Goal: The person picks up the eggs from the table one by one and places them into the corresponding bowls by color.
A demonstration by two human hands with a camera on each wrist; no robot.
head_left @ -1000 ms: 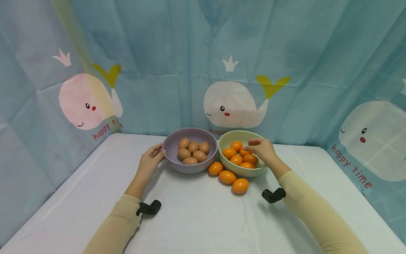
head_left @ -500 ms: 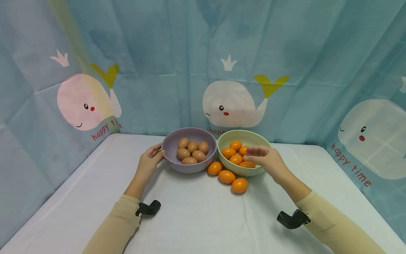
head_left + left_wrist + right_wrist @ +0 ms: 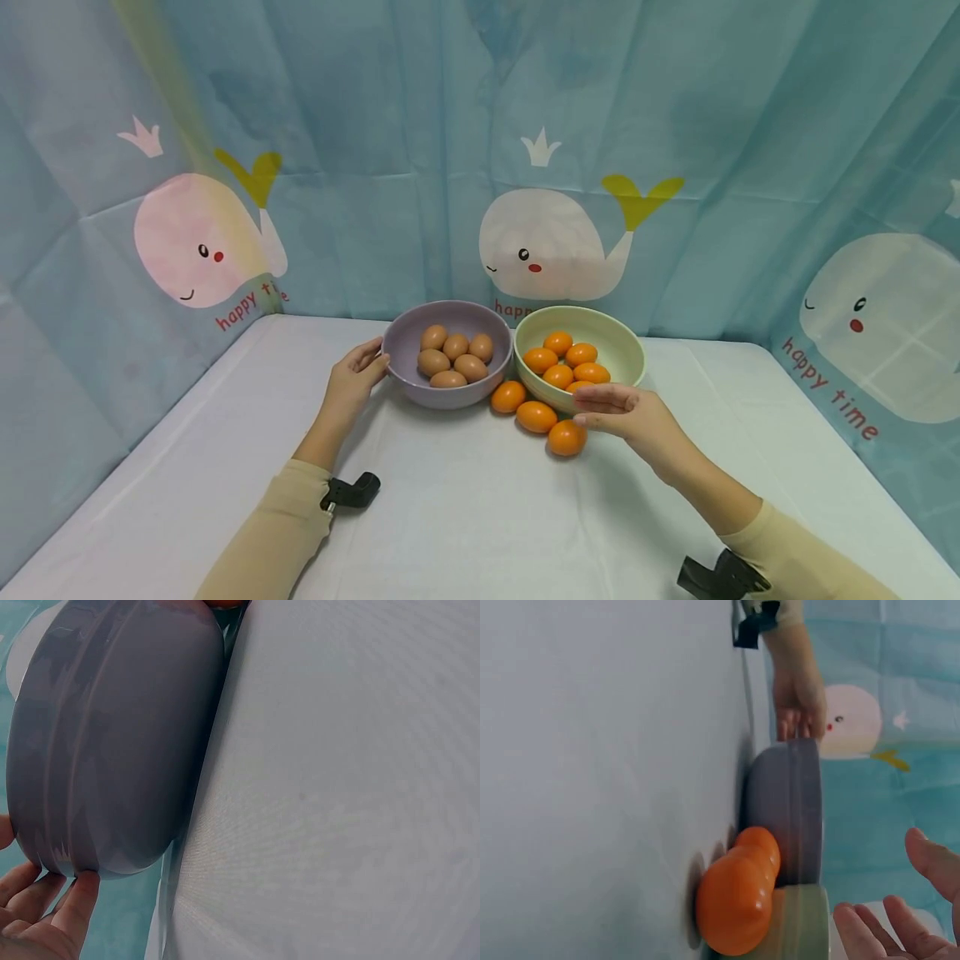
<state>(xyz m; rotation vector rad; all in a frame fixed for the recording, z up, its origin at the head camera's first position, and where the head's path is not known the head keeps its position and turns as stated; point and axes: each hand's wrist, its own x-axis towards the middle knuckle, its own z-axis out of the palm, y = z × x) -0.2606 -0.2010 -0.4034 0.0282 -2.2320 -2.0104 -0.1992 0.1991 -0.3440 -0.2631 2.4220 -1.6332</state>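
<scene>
At our right hand (image 3: 633,414), fingers straight and holding nothing: an orange egg (image 3: 566,437) just beside the fingertips | beyond it the green bowl (image 3: 630,354) of orange eggs | our left hand (image 3: 352,385) fingers rest on the purple bowl (image 3: 401,342) | white counter (image 3: 465,508) beneath.

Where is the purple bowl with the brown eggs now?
In the head view the purple bowl stands on the table, left of centre, beside the green bowl on its right; the left hand touches its left rim.
</scene>
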